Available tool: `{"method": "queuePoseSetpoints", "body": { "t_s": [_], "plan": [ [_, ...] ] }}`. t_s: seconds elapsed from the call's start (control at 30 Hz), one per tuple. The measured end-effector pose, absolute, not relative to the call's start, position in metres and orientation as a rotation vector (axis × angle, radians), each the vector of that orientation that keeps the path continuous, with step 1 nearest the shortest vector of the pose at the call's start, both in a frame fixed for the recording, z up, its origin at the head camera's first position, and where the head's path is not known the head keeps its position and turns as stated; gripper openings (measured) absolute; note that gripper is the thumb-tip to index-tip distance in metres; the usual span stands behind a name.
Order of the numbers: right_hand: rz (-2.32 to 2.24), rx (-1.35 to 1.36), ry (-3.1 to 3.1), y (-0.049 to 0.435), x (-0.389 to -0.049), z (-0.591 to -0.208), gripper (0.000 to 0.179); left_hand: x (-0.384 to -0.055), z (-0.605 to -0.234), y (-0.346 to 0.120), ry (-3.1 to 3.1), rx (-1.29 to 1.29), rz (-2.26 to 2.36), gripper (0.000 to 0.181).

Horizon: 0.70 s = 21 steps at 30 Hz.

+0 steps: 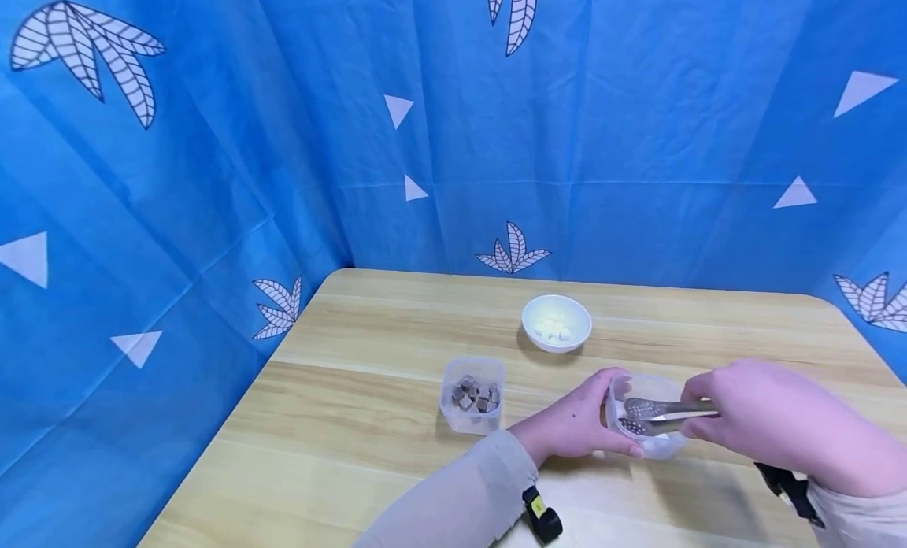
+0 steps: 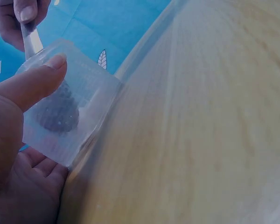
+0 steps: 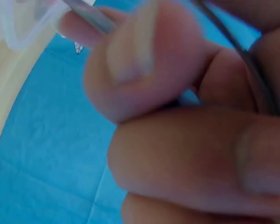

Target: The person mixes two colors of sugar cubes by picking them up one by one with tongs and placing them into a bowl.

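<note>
My left hand (image 1: 577, 418) grips a translucent plastic container (image 1: 652, 385) from its left side, thumb on the near wall and fingers behind. My right hand (image 1: 772, 414) holds metal tongs (image 1: 680, 410) whose perforated heads dip into that container. Through its cloudy wall, the left wrist view shows a dark tong head (image 2: 58, 112) low inside. Some white bits appear around the heads, though whether the tongs pinch one I cannot tell. Curled fingers (image 3: 177, 149) of the right hand fill the right wrist view and hide most of the handle.
A second clear container (image 1: 473, 372) with several small metallic brown-grey cubes stands left of my left hand. Behind is a white bowl (image 1: 556, 304) holding several white pieces. The wooden table (image 1: 340, 422) meets a blue patterned curtain (image 1: 638, 138) at the back and left.
</note>
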State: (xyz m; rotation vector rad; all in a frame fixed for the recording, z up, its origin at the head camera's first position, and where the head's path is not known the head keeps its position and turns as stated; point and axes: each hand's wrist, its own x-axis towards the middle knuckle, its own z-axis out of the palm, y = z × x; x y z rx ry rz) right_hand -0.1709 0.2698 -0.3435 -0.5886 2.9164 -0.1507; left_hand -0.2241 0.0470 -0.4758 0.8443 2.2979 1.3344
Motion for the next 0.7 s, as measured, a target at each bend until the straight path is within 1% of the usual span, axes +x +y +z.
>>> {"method": "queuePoseSetpoints", "body": {
  "t_s": [0.17, 0.3, 0.47, 0.7],
  "plan": [
    [-0.097, -0.515, 2.97, 0.27, -0.168, -0.337, 0.013, -0.225, -0.477, 0.047, 2.296, 0.856, 1.335, 0.099],
    [0.025, -0.477, 3.027, 0.264, -0.163, -0.334, 0.023, -0.224, -0.476, 0.047, 2.309, 0.86, 1.332, 0.1],
    [0.056, -0.516, 3.056, 0.257, -0.161, -0.338, 0.032, -0.223, -0.475, 0.048, 2.289, 0.855, 1.354, 0.098],
    [-0.109, -0.567, 3.011, 0.262, -0.165, -0.339, 0.017, -0.225, -0.474, 0.048, 2.28, 0.86, 1.356, 0.1]
  ]
}}
